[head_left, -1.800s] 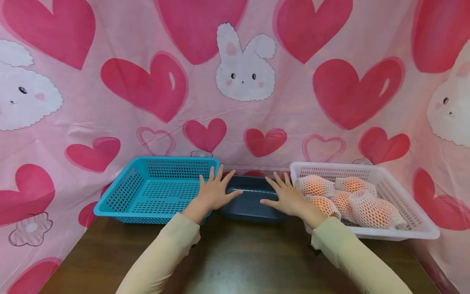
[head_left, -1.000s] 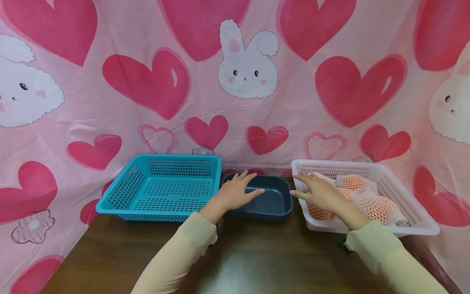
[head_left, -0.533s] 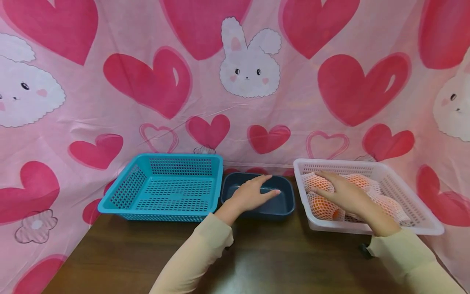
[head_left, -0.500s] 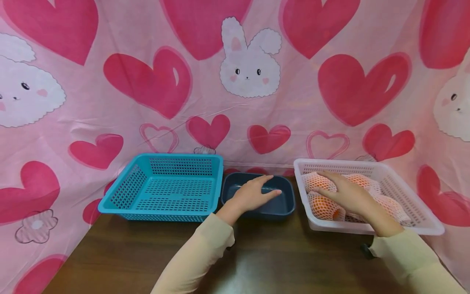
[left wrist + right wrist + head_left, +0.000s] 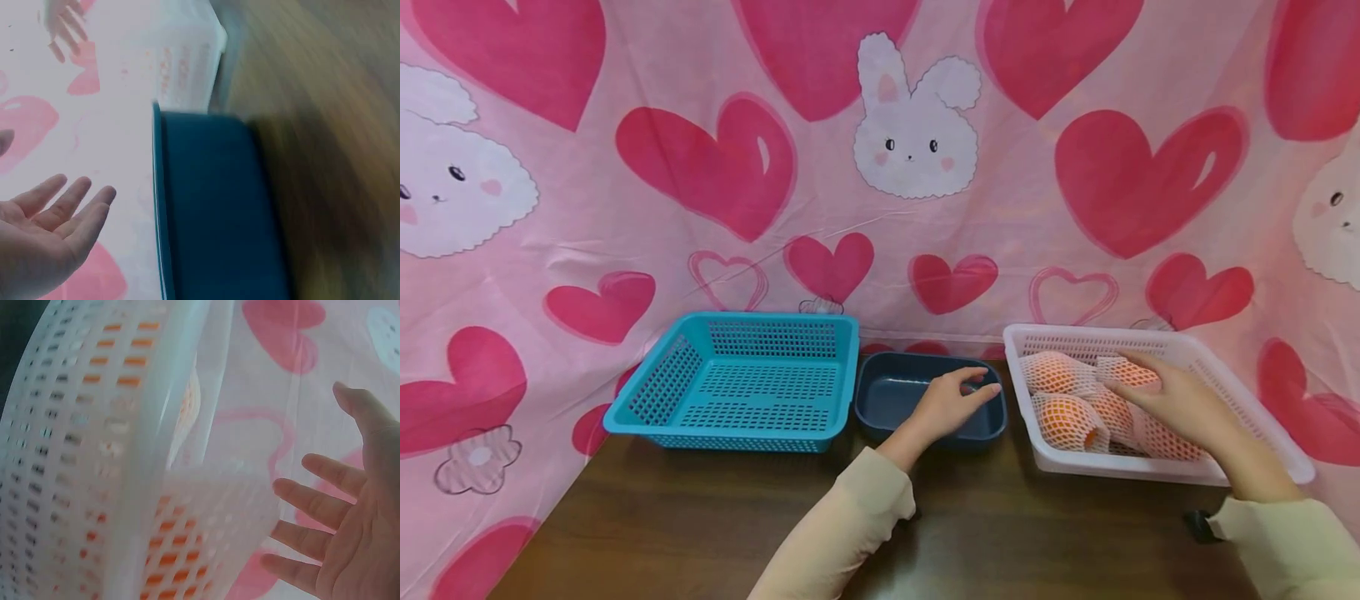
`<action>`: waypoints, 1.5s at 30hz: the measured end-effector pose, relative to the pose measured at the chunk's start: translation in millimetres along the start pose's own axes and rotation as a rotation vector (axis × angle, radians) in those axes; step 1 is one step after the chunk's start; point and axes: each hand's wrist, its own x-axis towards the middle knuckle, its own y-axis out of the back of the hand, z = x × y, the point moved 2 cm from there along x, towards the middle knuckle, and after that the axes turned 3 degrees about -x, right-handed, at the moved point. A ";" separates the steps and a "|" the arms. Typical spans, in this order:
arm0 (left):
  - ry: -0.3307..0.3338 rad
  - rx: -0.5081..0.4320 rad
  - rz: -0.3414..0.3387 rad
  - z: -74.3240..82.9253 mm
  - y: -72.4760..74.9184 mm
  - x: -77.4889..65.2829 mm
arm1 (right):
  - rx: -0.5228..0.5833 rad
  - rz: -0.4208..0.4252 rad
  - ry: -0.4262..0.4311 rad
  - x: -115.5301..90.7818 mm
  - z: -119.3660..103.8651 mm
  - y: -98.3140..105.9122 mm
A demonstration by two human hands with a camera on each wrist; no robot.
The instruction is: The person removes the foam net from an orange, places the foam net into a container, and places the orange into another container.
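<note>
Above the right part of a dark blue tray (image 5: 880,417) hovers my left hand (image 5: 951,407), fingers loosely bent and holding nothing. In the left wrist view that hand (image 5: 53,240) is palm up in the picture, apart from the tray's wall (image 5: 215,206). My right hand (image 5: 1187,404) is over the white basket (image 5: 1131,468), thumb and fingers spread. Several round orange fruits in white foam nets, one of them (image 5: 1067,423) at the front left, lie in it. The right wrist view has the right hand (image 5: 359,512) close beside a netted fruit (image 5: 178,550); whether they touch, I cannot tell.
A turquoise perforated basket (image 5: 760,392) stands left of the tray with nothing in it. All three containers sit along the back of a brown wooden table (image 5: 700,517). Behind them hangs a pink cloth (image 5: 820,200) with hearts and rabbits.
Both hands have moved to the right: the left from the turquoise basket's edge to over the tray, the right from over the tray to above the netted fruits. The containers stay put.
</note>
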 end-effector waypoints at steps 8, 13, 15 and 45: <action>0.044 -0.148 -0.021 8.5 -27.3 2.4 | -0.033 0.019 -0.028 -13.3 28.6 5.5; 0.078 -0.147 -0.002 10.2 -44.1 1.9 | -0.043 -0.076 -0.057 -18.1 40.4 3.6; 0.085 -0.136 0.012 10.5 -50.2 1.9 | -0.035 -0.110 -0.070 -19.9 44.5 1.5; 0.265 -0.708 0.068 17.9 -86.6 -6.6 | -0.049 -0.120 -0.071 -24.0 70.9 -21.2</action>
